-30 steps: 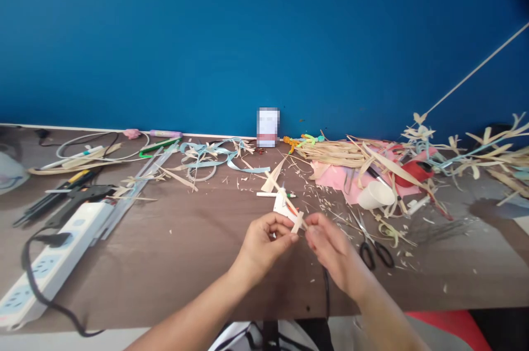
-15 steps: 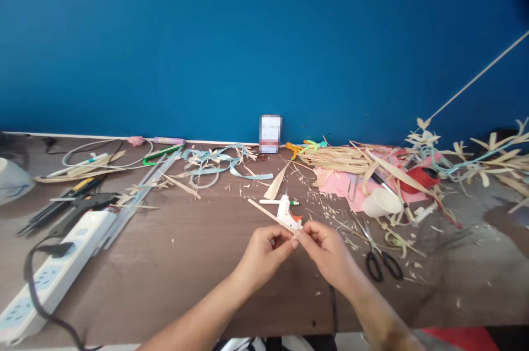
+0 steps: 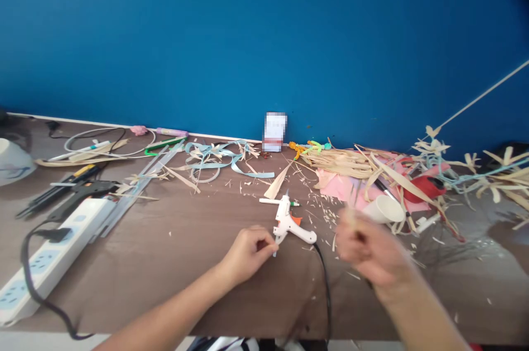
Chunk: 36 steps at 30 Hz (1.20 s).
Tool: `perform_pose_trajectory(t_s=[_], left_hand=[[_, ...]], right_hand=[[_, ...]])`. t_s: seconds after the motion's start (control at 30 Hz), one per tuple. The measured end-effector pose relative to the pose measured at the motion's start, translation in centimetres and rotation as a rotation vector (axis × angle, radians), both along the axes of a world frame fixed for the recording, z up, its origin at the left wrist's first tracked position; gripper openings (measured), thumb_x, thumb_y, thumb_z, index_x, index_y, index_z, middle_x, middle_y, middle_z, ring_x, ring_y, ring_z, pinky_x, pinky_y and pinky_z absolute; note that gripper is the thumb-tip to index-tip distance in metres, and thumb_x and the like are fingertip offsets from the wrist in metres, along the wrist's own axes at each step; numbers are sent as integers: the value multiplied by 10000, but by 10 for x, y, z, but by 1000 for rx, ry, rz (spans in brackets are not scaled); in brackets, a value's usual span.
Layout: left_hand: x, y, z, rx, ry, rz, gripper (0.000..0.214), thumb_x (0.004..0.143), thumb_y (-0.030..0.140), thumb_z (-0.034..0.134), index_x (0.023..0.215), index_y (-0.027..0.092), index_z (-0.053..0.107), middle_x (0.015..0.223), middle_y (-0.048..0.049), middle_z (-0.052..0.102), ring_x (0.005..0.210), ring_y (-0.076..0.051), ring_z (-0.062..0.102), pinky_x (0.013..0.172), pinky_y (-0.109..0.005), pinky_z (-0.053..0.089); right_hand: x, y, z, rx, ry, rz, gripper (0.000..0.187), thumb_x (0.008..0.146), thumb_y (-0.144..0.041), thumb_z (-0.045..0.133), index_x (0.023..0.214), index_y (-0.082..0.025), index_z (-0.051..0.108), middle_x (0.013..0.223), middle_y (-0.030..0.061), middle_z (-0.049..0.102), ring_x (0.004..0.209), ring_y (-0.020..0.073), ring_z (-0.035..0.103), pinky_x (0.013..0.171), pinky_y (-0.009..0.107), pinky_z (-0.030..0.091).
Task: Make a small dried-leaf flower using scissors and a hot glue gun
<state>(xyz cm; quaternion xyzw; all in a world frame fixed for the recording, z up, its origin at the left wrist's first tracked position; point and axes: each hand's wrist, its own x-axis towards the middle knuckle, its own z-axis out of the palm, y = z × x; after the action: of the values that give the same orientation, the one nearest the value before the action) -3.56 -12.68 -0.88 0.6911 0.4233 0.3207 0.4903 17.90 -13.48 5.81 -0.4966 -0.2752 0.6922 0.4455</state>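
Observation:
My left hand [image 3: 250,254] is closed in a pinch beside the white glue gun [image 3: 285,219]. What its fingertips hold, if anything, is too small to make out. The glue gun lies on the brown table with its nozzle pointing away from me and an orange trigger on its right side. My right hand [image 3: 367,249], smeared by motion, is curled where the scissors lay. Thin blurred blades of the scissors [image 3: 352,196] seem to rise above its fingers; their black handles are mostly hidden in the hand. A white pen [image 3: 266,201] lies behind the glue gun.
Pale dried strips [image 3: 339,162], pink paper [image 3: 330,181] and a white cup [image 3: 385,209] lie at the right. Blue ribbon [image 3: 252,174] curls at the back. A white power strip [image 3: 53,254] and a black glue gun [image 3: 82,196] are on the left. Scraps litter the middle.
My hands have parted. The right moved right, over the scissors; the left drew slightly left and down. The pale strip between them is no longer clearly visible, and the glue gun is uncovered.

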Motion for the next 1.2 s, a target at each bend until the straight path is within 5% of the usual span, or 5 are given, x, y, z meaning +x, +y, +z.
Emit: perform_pose_trajectory(t_s=[0.1,0.27,0.43,0.77,1.2], left_hand=[[-2,-1,-3,-289,-152,127,264,704,362,591,586,126,591,499,4,526,478,-90,411,479,-209,300],[11,1,8,-404,-344,69,260,655,356,648,597,107,602,547,-9,566,505,-84,439,504,-207,317],[22,1,13,-316,-415,33,225,666,333,645,652,110,620,614,-18,584,565,-103,469,538,-218,348],[3,4,29,251,-182,-282,161,761,231,565,667,129,646,579,-37,559,662,-142,461,646,-259,359],[-4,5,37,146,-176,-184,173,729,283,595,621,159,650,579,-34,565,646,-145,476,651,-263,358]], right_hand=[[20,14,12,189,-220,-181,289,672,-391,606,540,-185,453,368,-106,264,337,34,166,344,179,139],[-18,6,-18,336,-625,238,315,779,-463,480,661,-176,534,515,-51,414,465,80,340,435,202,269],[-45,-11,-34,484,-806,300,329,790,-442,474,636,-173,582,527,-25,471,522,105,387,486,219,289],[-45,-18,-31,83,-257,393,397,701,-501,578,548,-152,467,454,-69,378,387,31,230,387,197,131],[-21,-9,5,-1,5,263,389,655,-461,635,493,-183,415,359,-119,222,327,19,96,349,194,68]])
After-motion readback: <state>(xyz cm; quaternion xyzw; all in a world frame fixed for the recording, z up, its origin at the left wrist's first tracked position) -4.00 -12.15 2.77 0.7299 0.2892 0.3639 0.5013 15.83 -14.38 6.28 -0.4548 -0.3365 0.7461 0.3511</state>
